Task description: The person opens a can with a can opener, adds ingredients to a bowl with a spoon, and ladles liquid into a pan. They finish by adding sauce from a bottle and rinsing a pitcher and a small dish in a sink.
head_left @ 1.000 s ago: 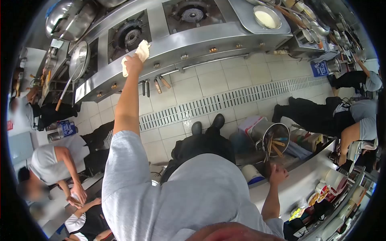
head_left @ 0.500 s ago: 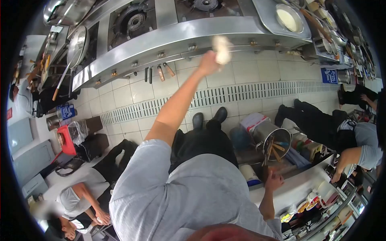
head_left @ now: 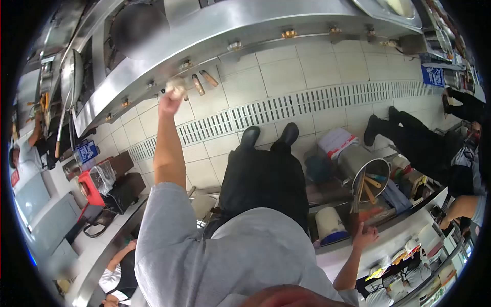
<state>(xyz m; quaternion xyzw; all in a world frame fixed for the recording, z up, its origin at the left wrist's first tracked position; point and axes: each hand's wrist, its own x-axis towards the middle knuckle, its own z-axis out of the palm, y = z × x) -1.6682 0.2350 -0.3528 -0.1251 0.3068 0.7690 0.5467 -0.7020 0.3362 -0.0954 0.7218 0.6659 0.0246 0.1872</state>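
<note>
My left hand (head_left: pixel 170 104) reaches out at the left, close to the stove's front edge, with its fingers closed on a crumpled whitish cloth (head_left: pixel 176 88). Two wooden handles (head_left: pixel 198 84) stick out just right of the cloth. On the right, my right hand (head_left: pixel 365 236) is over the counter edge, its fingers apart and nothing visible in it. Beside it are a metal pot (head_left: pixel 364 162) with wooden-handled tools and a white container with a blue base (head_left: pixel 330 223).
The steel stove front (head_left: pixel 215 31) curves across the top, with a blurred dark round shape (head_left: pixel 139 30) on it. A floor grate (head_left: pixel 286 104) crosses the tiles. Co-workers stand at the right (head_left: pixel 434 151), far left (head_left: pixel 28 156) and lower left (head_left: pixel 120 268).
My left hand has swung left with the whitish cloth, from the middle of the stove front toward the wooden handles. The view has turned, and a dark round shape now covers a burner area.
</note>
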